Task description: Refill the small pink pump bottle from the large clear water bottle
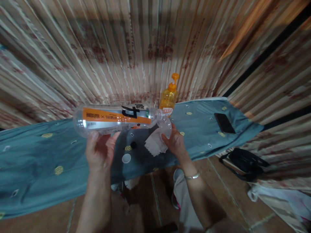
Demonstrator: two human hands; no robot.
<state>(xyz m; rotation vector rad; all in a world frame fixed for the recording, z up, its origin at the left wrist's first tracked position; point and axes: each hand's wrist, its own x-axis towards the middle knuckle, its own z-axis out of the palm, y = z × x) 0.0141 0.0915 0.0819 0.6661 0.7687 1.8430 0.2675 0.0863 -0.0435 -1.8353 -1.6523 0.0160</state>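
Observation:
My left hand [99, 149] supports a large clear plastic drink bottle [116, 118] from below near its base, fingers curled under it. The bottle lies almost level, its orange-and-silver label facing me and its neck to the right. My right hand [175, 141] grips a small clear container [166, 126], which looks like a little bottle; its top meets the large bottle's neck. Whether liquid passes between them I cannot tell. Crumpled white tissue [155, 142] lies beneath. On the cloth between my hands are a small black cap [133, 144] and a round white lid [126, 158].
A yellow pump bottle [168, 98] with an orange top stands behind the small container. A dark phone [224, 123] lies on the right of the blue-green covered surface [196, 129]. Pleated curtains [109, 58] hang behind. A black bag [245, 161] sits low at the right.

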